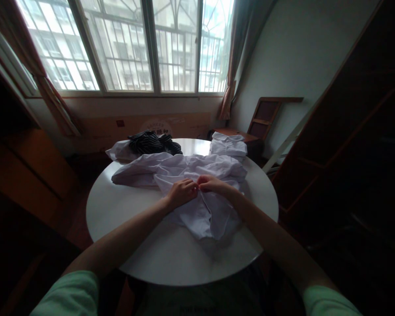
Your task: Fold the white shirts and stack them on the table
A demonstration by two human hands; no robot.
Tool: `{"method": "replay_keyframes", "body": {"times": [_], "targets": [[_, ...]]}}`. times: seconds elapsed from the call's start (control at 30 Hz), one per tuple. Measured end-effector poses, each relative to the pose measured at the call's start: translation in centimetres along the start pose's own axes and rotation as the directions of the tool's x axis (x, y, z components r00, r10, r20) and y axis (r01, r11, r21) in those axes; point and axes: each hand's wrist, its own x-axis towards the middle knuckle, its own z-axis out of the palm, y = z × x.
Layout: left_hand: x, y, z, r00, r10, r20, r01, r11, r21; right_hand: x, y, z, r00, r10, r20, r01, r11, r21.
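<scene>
A white shirt [197, 215] lies spread and rumpled across the round white table [118, 219], its front opening running toward me. My left hand [184, 191] and my right hand [212, 184] meet over the middle of this opening. Both have their fingers pinched on the shirt's front edges, fingertips nearly touching. Whether a button sits between them is too small to tell. One sleeve [134, 169] stretches out to the left. Below the hands the two front edges part in a narrow gap.
Behind the shirt on the left is a black striped garment [151, 142] with white cloth [118, 151] beside it. A folded white shirt stack [228, 145] rests at the back right. Beyond the table stand a wooden chair [263, 116] and a large cardboard box [191, 125] under the window.
</scene>
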Motion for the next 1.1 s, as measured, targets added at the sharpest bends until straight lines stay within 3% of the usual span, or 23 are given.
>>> {"method": "replay_keyframes", "body": {"times": [1.1], "targets": [[-0.02, -0.12, -0.14, 0.998, -0.009, 0.055, 0.009, 1.000, -0.010, -0.40, -0.55, 0.10, 1.000, 0.004, 0.006, -0.004, 1.000, -0.006]]}}
